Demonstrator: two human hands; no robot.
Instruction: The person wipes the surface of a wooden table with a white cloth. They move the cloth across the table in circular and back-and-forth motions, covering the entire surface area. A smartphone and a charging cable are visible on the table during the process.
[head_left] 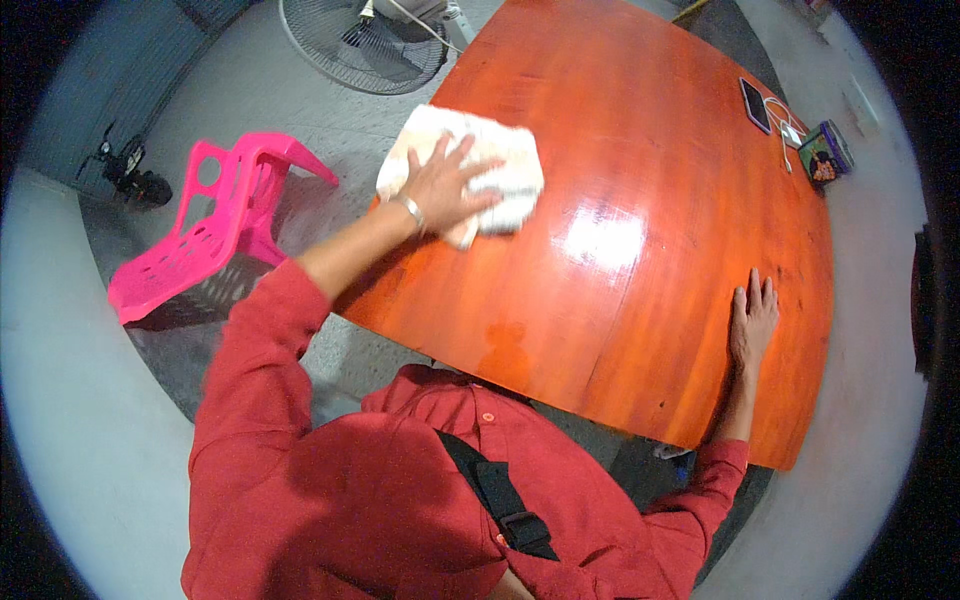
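My left hand (445,185) lies flat with fingers spread on a white cloth (515,165), pressing it against the left edge of a glossy orange-brown wooden table (560,330). Part of the cloth reaches past that edge. A metal band circles my left wrist. Over on the right side of the tabletop, my right hand (755,320) rests palm down with its fingers stretched out, holding nothing. Both forearms come out of red sleeves.
A phone (756,105), a white cable with a charger (791,135) and a small dark printed box (826,153) sit by the table's far right edge, near the wall. Left of the table stand a pink plastic chair (235,205) and a fan (365,45).
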